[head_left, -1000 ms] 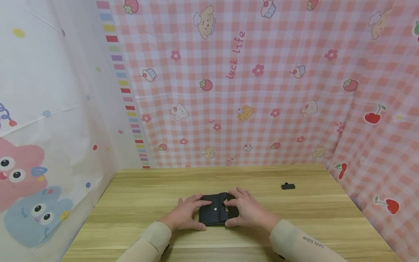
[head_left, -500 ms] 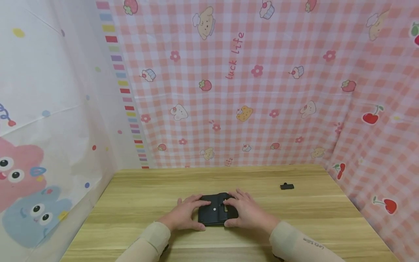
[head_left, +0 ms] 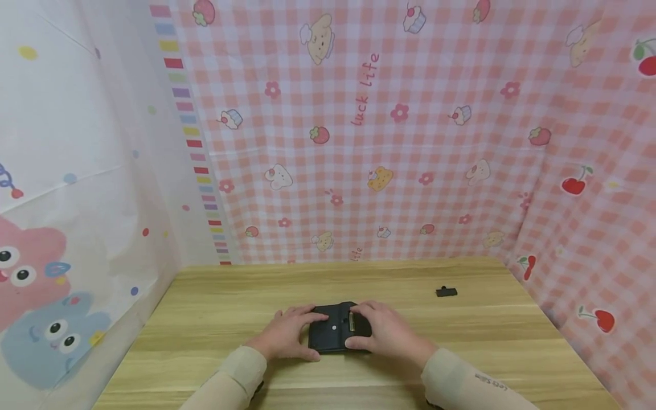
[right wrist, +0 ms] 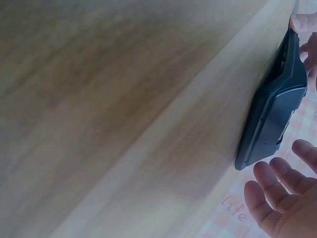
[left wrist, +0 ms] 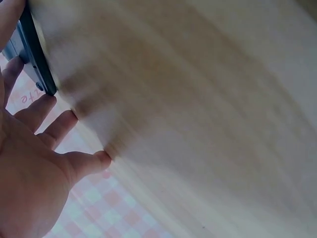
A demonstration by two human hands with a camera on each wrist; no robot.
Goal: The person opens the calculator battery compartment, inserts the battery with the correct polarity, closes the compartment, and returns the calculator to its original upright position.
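Black tabbed piece [head_left: 446, 292] apart from device [head_left: 326, 338]

Light falls soft and even, while wrist views blur the shadowed tabletop [left wrist: 198, 124].

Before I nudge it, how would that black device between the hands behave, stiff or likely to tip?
Probably stiff: the black device looks like molded plastic. It seems unlikely to tip, lying low and broad on the wooden table. Its gold-colored piece might work loose, as it looks uncovered.
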